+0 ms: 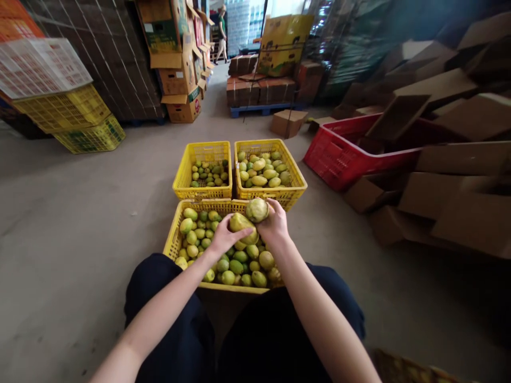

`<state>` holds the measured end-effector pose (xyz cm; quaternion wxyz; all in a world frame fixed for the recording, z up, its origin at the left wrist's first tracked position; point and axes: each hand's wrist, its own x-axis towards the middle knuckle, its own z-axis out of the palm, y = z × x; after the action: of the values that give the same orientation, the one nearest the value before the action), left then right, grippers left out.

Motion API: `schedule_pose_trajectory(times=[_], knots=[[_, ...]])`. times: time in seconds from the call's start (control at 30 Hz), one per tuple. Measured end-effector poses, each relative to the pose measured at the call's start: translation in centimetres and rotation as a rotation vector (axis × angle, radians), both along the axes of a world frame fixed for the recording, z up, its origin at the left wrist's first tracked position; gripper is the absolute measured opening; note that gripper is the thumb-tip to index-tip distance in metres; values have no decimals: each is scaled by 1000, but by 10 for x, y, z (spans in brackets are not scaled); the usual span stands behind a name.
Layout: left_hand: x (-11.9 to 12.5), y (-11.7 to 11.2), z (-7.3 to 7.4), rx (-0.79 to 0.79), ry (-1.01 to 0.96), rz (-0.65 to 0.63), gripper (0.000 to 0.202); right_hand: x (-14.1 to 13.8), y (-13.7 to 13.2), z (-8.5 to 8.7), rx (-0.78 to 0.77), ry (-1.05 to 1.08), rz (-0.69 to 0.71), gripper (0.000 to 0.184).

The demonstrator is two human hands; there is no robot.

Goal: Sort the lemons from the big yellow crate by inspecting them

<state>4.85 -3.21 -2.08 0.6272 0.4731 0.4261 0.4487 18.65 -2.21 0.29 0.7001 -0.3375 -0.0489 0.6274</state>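
My left hand [227, 234] is closed around a yellow-green lemon [241, 225], its thumb lying across the front. Close beside it, my right hand [275, 221] grips a second, rounder-looking lemon [256, 209], with the fingers behind it. Both hands are above the near yellow crate [172, 242], which holds many green and yellow lemons [236, 266]. Behind it stand two more yellow crates. The left one [181, 175] holds smaller, greener fruit low inside, and the right one [295, 178] is fuller with paler lemons [269, 174].
A red crate [331, 159] with cardboard in it stands at the right, by a heap of cardboard boxes [459, 191]. Stacked crates [72, 109] are at the left. Farther back are boxes [178, 80], a loaded blue pallet [259, 110] and a walking person [222, 34].
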Motion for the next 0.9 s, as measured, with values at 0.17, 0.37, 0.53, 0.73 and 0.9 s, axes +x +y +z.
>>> schedule_pose_trajectory(times=[0.17, 0.37, 0.53, 0.73, 0.9], knots=[[-15, 18, 22, -210, -371, -17, 33, -7, -5, 16, 35, 48, 131, 15], [-39, 30, 49, -399, -814, 55, 29, -24, -5, 23, 50, -19, 154, 9], [-51, 30, 52, -523, -985, 121, 30, -26, -6, 18, -62, -56, 252, 20], [-57, 25, 59, -570, -940, 97, 34, -35, -6, 12, -41, -59, 374, 22], [-59, 26, 61, -591, -991, 171, 34, -36, -9, 13, -69, -78, 409, 22]])
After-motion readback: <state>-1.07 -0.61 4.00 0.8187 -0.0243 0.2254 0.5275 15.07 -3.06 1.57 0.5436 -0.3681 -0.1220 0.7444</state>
